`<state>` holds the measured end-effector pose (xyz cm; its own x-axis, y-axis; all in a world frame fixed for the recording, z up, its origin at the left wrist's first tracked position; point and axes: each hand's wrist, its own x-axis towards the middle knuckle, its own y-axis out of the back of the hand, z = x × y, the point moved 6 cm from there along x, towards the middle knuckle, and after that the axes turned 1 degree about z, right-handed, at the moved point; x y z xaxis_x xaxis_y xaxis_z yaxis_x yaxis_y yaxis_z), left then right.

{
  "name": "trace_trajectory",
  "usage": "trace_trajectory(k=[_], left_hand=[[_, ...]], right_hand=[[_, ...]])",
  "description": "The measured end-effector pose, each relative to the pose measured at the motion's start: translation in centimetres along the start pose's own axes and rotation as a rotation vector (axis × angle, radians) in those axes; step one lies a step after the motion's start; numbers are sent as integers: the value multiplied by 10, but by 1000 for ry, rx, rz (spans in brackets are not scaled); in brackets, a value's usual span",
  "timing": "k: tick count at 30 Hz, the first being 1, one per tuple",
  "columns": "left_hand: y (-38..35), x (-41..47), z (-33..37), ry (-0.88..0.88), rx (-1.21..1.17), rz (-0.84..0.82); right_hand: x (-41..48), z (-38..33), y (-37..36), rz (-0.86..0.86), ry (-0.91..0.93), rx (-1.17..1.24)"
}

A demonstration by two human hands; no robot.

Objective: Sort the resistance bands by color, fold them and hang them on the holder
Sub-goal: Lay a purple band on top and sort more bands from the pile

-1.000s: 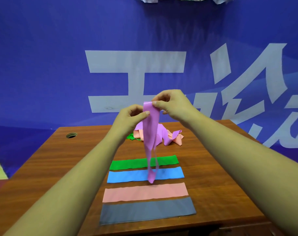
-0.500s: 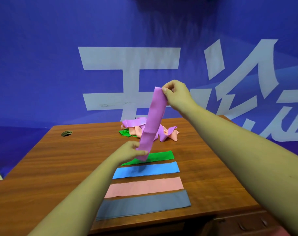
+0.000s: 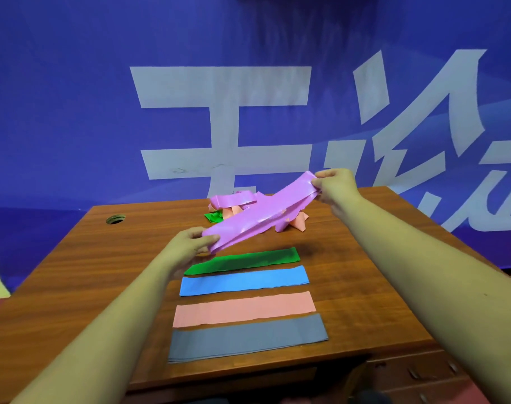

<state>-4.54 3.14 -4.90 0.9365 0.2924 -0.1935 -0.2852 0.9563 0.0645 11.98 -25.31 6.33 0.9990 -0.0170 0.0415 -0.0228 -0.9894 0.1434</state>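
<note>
The left hand and right hand each pinch one end of the folded purple rubber band, held slanted above the brown wooden table, over the flat green folded band.

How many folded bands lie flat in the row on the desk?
4: green farthest, then blue, pink, grey nearest. A tangled pile behind may hide more.

wooden table | blue band: flat | green band: just behind blue band | pink band: just in front of blue band | grey band: farther in front | tangled pile of bands: well behind blue band | round hole: back-left of blue band
</note>
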Motion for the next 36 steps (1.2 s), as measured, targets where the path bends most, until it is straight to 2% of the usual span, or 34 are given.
trace_trajectory(k=[6,11,18,26,31,34,36], left_hand=[[21,9,5,-21,-222,108],[35,15,10,-67,-176,222],[43,27,-4,-33,-154,246],[49,52,-33,63,-174,253],[68,80,-52,13,4,347],[76,94,-60,9,152,380],[79,102,-65,13,228,372]], right_hand=[[0,45,-7,-82,-236,59],[-5,71,-14,-175,-360,3],[-9,97,-31,-342,-523,216],[17,127,-49,-335,-507,-39],[38,150,-66,-296,-484,-100],[50,162,-79,-280,-403,-138],[53,163,-86,-286,-302,-248]])
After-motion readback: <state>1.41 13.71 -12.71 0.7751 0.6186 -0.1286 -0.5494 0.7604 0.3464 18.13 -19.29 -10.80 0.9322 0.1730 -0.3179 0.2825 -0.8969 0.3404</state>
